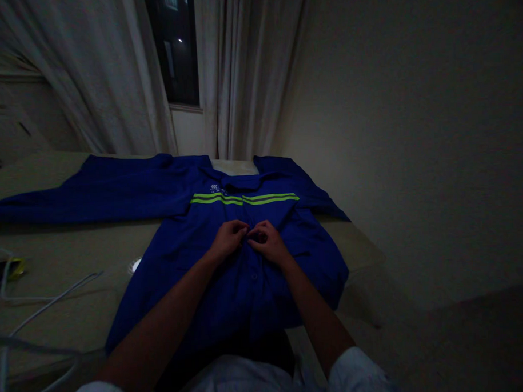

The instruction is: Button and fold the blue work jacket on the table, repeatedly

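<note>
A blue work jacket (168, 239) with green reflective stripes across the chest lies spread on the table, collar at the far end. My left hand (229, 238) pinches the jacket's front placket just below the stripes. Close beside it, my right hand (266, 241) pinches the same front edge, thumb and forefinger together. The bit of cloth or button between the fingertips is too small and dark to make out. Lower on the placket a round button (254, 276) shows. One sleeve stretches far left, the other bends over the right side.
The table (96, 247) carries a white cable (50, 297) at the left, a dark item with a yellow edge (17, 268), and a small round whitish object (135, 265) beside the jacket. Curtains (248, 65) and a window stand behind; a wall rises at right.
</note>
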